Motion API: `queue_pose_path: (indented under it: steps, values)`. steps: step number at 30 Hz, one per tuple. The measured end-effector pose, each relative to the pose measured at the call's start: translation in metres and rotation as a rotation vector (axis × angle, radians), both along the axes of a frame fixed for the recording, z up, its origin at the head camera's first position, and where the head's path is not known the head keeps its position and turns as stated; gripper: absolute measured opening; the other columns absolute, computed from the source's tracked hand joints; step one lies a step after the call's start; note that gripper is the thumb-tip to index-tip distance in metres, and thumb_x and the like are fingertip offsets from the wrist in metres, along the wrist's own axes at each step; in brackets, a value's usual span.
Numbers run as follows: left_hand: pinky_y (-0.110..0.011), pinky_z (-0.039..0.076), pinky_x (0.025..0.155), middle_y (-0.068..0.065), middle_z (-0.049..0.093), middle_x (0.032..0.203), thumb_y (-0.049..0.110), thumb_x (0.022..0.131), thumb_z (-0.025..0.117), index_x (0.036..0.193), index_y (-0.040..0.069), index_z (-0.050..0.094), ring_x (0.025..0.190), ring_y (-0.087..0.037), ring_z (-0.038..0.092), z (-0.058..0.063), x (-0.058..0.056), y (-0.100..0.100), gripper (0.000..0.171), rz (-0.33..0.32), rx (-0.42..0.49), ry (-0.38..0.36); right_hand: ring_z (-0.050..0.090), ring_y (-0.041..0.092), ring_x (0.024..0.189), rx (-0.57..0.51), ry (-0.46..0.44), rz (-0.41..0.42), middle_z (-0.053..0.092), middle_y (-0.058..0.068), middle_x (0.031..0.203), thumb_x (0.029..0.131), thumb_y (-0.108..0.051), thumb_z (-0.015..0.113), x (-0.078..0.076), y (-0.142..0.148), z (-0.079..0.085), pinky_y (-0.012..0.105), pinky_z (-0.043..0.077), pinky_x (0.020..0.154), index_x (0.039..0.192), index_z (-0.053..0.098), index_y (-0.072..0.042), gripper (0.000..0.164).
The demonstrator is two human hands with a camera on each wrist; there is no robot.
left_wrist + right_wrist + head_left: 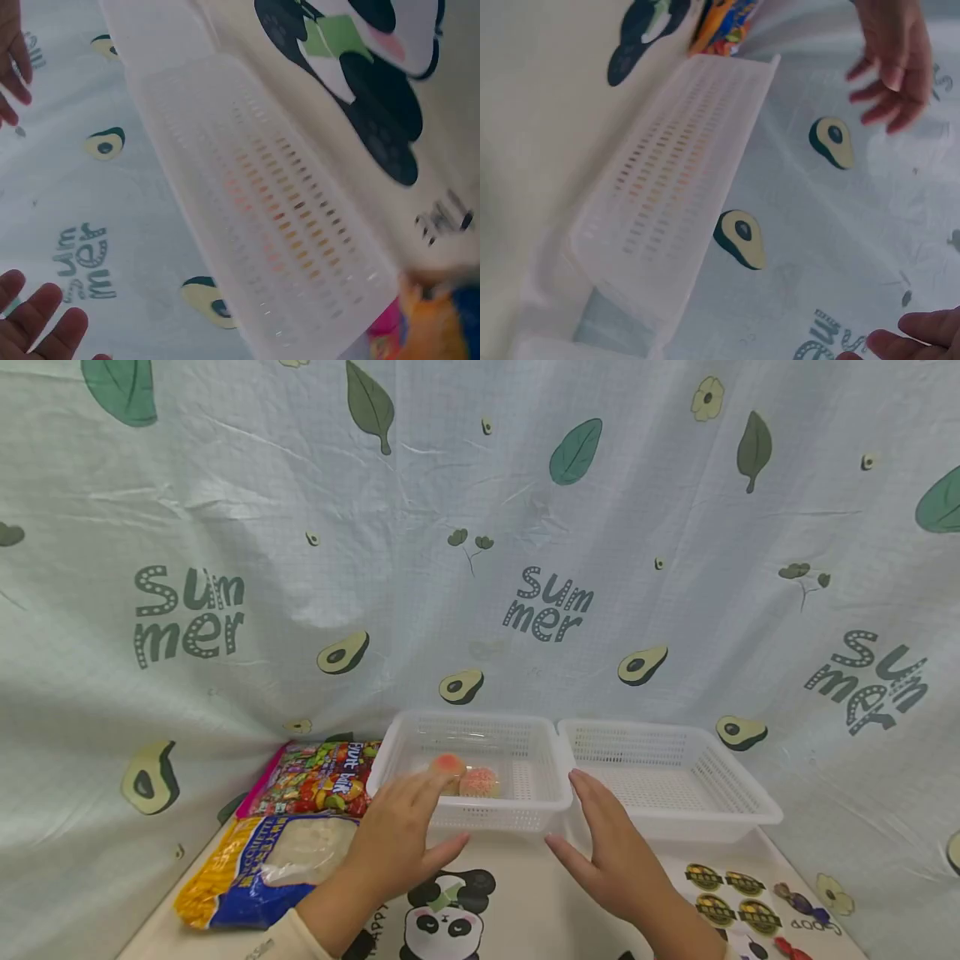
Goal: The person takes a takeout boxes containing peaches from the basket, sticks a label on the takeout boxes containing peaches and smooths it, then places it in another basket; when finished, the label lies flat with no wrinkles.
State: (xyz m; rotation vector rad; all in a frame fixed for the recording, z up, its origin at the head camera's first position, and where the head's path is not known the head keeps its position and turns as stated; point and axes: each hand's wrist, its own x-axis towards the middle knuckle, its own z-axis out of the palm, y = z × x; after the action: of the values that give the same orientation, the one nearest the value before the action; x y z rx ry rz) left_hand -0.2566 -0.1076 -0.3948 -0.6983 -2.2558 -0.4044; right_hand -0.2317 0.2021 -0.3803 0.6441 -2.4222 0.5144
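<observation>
My left hand (401,828) hovers at the front left of a white plastic basket (487,817), fingers stretched and thumb pointing right. Inside that basket lie two round, orange-pink things (478,782) under clear plastic, partly hidden by the fingers. Across from it, my right hand (618,856) is held near the basket's front right corner, fingers straight and thumb spread. Neither hand holds anything. In the left wrist view the left fingers (45,322) show apart from the basket's slotted wall (277,202); in the right wrist view the right fingertips (907,341) also stand clear of it.
A second white basket (675,822) stands at the right, beside the first. To the left lie a colourful fruit-printed candy bag (318,777) and a blue-and-yellow bag (277,868) with pale contents. A patterned curtain (480,527) hangs behind the panda-printed table (525,893).
</observation>
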Motion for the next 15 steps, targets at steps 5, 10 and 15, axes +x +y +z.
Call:
queue_pose_path:
  steps: [5, 10, 15]
  values:
    - [-0.047, 0.058, 0.097, -0.001, 0.068, 0.127, 0.051, 0.076, 0.088, 0.133, 0.02, 0.06, 0.114, -0.021, 0.067, -0.011, -0.004, 0.0, 0.07, 0.073, 0.182, -0.217, 0.046, 0.037, 0.143, -0.149, -0.142, 0.024, 0.044, 0.017, 0.156, 0.098, -0.044, 0.068, -0.013, -0.004, -0.002, 0.06, 0.042, 0.112, 0.155, 0.037, -0.001, 0.078]
    - [-0.042, 0.061, 0.09, 0.0, 0.07, 0.117, 0.052, 0.078, 0.086, 0.122, 0.02, 0.063, 0.106, -0.02, 0.068, -0.023, -0.009, 0.0, 0.059, 0.141, 0.351, -0.476, 0.047, 0.04, 0.142, -0.333, -0.358, 0.077, 0.041, 0.019, 0.158, 0.1, -0.045, 0.064, -0.026, -0.009, -0.002, 0.052, 0.043, 0.114, 0.155, 0.036, -0.001, 0.075]
    - [-0.037, 0.06, 0.08, 0.002, 0.07, 0.107, 0.056, 0.08, 0.083, 0.109, 0.018, 0.065, 0.098, -0.016, 0.065, -0.031, -0.015, -0.001, 0.051, 0.157, 0.5, -0.688, 0.044, 0.039, 0.145, -0.499, -0.571, 0.069, 0.041, 0.016, 0.16, 0.101, -0.053, 0.059, -0.044, -0.012, -0.001, 0.056, 0.039, 0.116, 0.156, 0.037, -0.006, 0.076]
